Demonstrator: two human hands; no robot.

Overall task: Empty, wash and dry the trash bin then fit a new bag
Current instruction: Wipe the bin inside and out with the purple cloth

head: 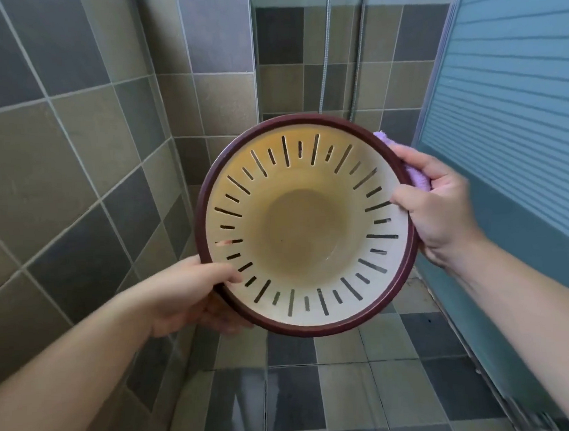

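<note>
**Bin held up in the tiled shower corner**

I see grey and olive tiles on the walls and the wet floor (294, 394), a ribbed blue door (515, 91) right of my right hand (439, 208). The trash bin (305, 227) hangs between both hands, mouth toward me. My left hand (185, 294) pinches its rim; right-hand fingers pinch rim and purple cloth (415, 177), mostly hidden behind.

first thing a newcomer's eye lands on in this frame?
The bin, dead centre: a cream, slotted tub with a dark red rim, its open mouth tilted toward the camera, empty. The left hand grips its lower-left rim; the right hand holds the right rim with a purple cloth pressed to the outside. Behind are tiled shower walls, and below a glossy tiled floor.
</note>
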